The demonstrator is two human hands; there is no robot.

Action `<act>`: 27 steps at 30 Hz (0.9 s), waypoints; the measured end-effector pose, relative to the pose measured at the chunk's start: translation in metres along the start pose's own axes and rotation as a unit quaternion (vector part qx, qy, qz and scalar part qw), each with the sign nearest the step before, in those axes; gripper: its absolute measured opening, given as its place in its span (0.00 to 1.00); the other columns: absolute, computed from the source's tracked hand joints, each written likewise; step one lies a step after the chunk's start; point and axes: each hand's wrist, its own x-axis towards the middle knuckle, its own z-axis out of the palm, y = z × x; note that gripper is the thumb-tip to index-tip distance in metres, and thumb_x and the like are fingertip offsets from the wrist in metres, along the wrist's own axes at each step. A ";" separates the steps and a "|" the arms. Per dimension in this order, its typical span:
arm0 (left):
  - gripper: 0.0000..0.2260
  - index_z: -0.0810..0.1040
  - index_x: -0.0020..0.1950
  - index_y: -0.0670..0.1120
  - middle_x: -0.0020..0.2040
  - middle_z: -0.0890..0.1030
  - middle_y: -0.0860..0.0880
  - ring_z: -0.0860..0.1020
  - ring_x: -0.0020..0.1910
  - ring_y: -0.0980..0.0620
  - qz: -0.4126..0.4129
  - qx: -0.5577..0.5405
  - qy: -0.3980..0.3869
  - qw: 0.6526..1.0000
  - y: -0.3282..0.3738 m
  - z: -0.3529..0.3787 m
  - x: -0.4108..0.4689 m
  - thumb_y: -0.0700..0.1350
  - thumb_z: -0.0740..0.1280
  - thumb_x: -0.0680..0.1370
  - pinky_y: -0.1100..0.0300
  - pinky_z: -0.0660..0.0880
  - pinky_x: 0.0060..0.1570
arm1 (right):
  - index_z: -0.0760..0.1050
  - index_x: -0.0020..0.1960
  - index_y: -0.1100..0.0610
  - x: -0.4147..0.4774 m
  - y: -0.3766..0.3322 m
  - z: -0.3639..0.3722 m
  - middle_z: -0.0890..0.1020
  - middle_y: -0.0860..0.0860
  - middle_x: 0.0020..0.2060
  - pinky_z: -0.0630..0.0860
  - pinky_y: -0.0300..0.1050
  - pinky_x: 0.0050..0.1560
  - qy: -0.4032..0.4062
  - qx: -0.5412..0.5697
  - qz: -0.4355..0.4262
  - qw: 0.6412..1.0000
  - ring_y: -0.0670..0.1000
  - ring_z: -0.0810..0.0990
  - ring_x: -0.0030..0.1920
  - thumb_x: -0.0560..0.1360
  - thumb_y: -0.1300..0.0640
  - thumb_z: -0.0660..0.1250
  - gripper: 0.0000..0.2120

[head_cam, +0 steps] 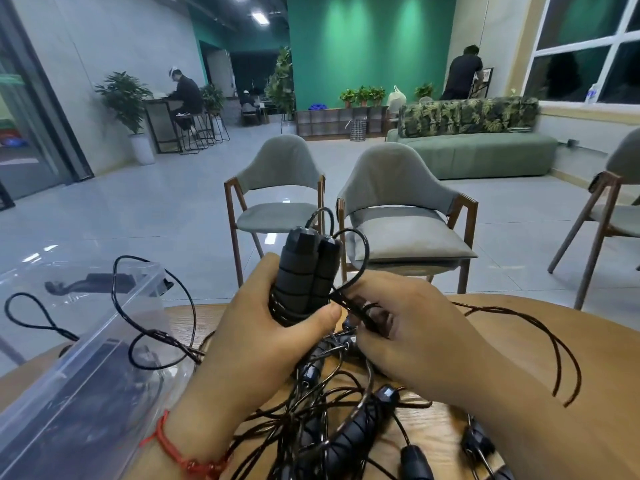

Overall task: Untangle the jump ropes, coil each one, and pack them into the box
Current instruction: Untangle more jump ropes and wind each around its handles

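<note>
My left hand (pixel 263 327) grips a pair of black foam jump-rope handles (pixel 304 268), held upright side by side with black cord wound round their lower part. My right hand (pixel 405 327) pinches a doubled loop of that black cord (pixel 360 258) just right of the handles. Below both hands a tangle of black ropes and handles (pixel 332 420) lies on the wooden table (pixel 519 327). A clear plastic box (pixel 69 368) stands at the left, with dark rope inside and a cord draped over its rim.
Loose cord loops trail over the table's right side (pixel 561 355) and over the box to the left (pixel 31 313). Two grey chairs (pixel 405 216) stand just beyond the table's far edge, another at the right. People sit far back in the room.
</note>
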 end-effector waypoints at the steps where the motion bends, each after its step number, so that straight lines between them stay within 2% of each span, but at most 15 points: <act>1: 0.13 0.81 0.56 0.59 0.48 0.86 0.50 0.86 0.47 0.51 -0.006 -0.041 -0.002 0.999 0.000 0.000 0.000 0.52 0.81 0.75 0.45 0.85 0.49 | 0.80 0.61 0.43 0.000 0.000 0.000 0.83 0.39 0.50 0.82 0.50 0.45 -0.001 0.024 0.008 1.000 0.48 0.83 0.46 0.77 0.55 0.73 0.15; 4: 0.15 0.82 0.57 0.55 0.51 0.86 0.45 0.88 0.48 0.45 -0.015 -0.140 0.060 0.988 0.002 -0.005 0.001 0.49 0.81 0.73 0.43 0.85 0.49 | 0.74 0.70 0.33 0.001 -0.002 -0.005 0.81 0.35 0.56 0.84 0.45 0.45 -0.013 0.076 0.052 0.996 0.45 0.85 0.45 0.76 0.55 0.78 0.29; 6: 0.15 0.82 0.58 0.53 0.51 0.86 0.44 0.88 0.48 0.43 -0.011 -0.170 0.119 0.978 0.006 -0.014 0.003 0.51 0.80 0.74 0.43 0.84 0.47 | 0.64 0.74 0.26 0.002 0.000 -0.008 0.79 0.31 0.57 0.81 0.39 0.43 -0.038 0.028 0.088 0.995 0.40 0.84 0.44 0.73 0.50 0.80 0.39; 8: 0.16 0.81 0.58 0.54 0.52 0.86 0.45 0.88 0.49 0.42 -0.016 -0.194 0.177 0.965 0.007 -0.027 0.006 0.51 0.80 0.73 0.43 0.84 0.46 | 0.58 0.74 0.25 0.004 0.008 -0.010 0.79 0.29 0.52 0.74 0.36 0.37 -0.051 -0.034 0.123 0.990 0.36 0.82 0.42 0.72 0.48 0.80 0.42; 10: 0.15 0.81 0.59 0.54 0.53 0.86 0.45 0.88 0.50 0.41 -0.022 -0.192 0.223 0.955 0.003 -0.040 0.011 0.49 0.79 0.75 0.43 0.84 0.47 | 0.58 0.74 0.26 0.004 0.016 -0.014 0.80 0.31 0.48 0.69 0.36 0.35 -0.040 -0.066 0.153 0.985 0.38 0.80 0.40 0.73 0.49 0.77 0.41; 12: 0.17 0.80 0.62 0.53 0.56 0.85 0.42 0.87 0.51 0.39 -0.031 -0.190 0.250 0.949 -0.002 -0.049 0.014 0.48 0.79 0.76 0.44 0.84 0.46 | 0.63 0.73 0.28 0.003 0.024 -0.020 0.79 0.32 0.46 0.69 0.39 0.36 -0.036 -0.112 0.164 0.979 0.40 0.79 0.41 0.75 0.50 0.75 0.35; 16: 0.21 0.79 0.67 0.52 0.58 0.85 0.42 0.88 0.50 0.42 -0.059 -0.216 0.299 0.928 -0.012 -0.060 0.020 0.50 0.78 0.76 0.45 0.82 0.43 | 0.73 0.65 0.31 0.002 0.039 -0.029 0.79 0.33 0.51 0.75 0.45 0.46 -0.056 -0.168 0.207 0.962 0.44 0.79 0.52 0.77 0.51 0.72 0.22; 17: 0.24 0.79 0.68 0.52 0.58 0.86 0.43 0.88 0.49 0.44 -0.068 -0.222 0.318 0.919 -0.016 -0.070 0.023 0.54 0.79 0.74 0.45 0.82 0.42 | 0.74 0.63 0.31 0.000 0.046 -0.032 0.80 0.33 0.52 0.76 0.46 0.47 -0.062 -0.177 0.228 0.955 0.45 0.80 0.53 0.77 0.53 0.71 0.21; 20: 0.43 0.79 0.71 0.50 0.63 0.85 0.44 0.86 0.45 0.50 -0.106 -0.256 0.367 0.888 -0.043 -0.114 0.031 0.69 0.82 0.62 0.54 0.82 0.36 | 0.75 0.59 0.32 -0.006 0.071 -0.049 0.82 0.34 0.52 0.76 0.48 0.46 -0.063 -0.195 0.299 0.932 0.45 0.80 0.51 0.75 0.57 0.69 0.22; 22: 0.48 0.79 0.73 0.47 0.65 0.85 0.45 0.86 0.44 0.51 -0.120 -0.269 0.382 0.876 -0.078 -0.136 0.029 0.71 0.82 0.60 0.57 0.82 0.34 | 0.75 0.57 0.32 -0.011 0.084 -0.058 0.82 0.34 0.49 0.78 0.49 0.47 -0.048 -0.162 0.343 0.924 0.41 0.79 0.49 0.73 0.59 0.69 0.23; 23: 0.50 0.79 0.72 0.46 0.65 0.85 0.44 0.87 0.45 0.51 -0.123 -0.255 0.373 0.883 -0.076 -0.139 0.030 0.71 0.83 0.57 0.56 0.83 0.36 | 0.75 0.58 0.33 -0.014 0.088 -0.060 0.82 0.34 0.49 0.79 0.50 0.49 -0.034 -0.141 0.354 0.924 0.41 0.79 0.49 0.72 0.58 0.70 0.23; 24: 0.49 0.79 0.71 0.47 0.64 0.85 0.43 0.88 0.46 0.49 -0.119 -0.241 0.365 0.891 -0.059 -0.135 0.028 0.70 0.84 0.57 0.54 0.84 0.37 | 0.75 0.59 0.33 -0.016 0.089 -0.061 0.82 0.35 0.49 0.80 0.52 0.52 -0.022 -0.121 0.356 0.926 0.43 0.80 0.50 0.72 0.56 0.70 0.22; 25: 0.45 0.80 0.70 0.47 0.62 0.86 0.42 0.88 0.47 0.46 -0.113 -0.235 0.354 0.898 -0.040 -0.124 0.029 0.68 0.84 0.59 0.51 0.84 0.39 | 0.75 0.62 0.34 -0.015 0.088 -0.059 0.82 0.37 0.49 0.80 0.54 0.55 -0.017 -0.108 0.355 0.929 0.45 0.80 0.51 0.73 0.54 0.70 0.21; 27: 0.29 0.79 0.67 0.49 0.57 0.86 0.42 0.88 0.49 0.42 -0.082 -0.206 0.337 0.915 -0.008 -0.094 0.021 0.57 0.81 0.70 0.46 0.84 0.42 | 0.69 0.71 0.36 -0.011 0.080 -0.053 0.82 0.37 0.51 0.79 0.55 0.58 -0.010 -0.080 0.340 0.937 0.47 0.81 0.52 0.76 0.48 0.72 0.26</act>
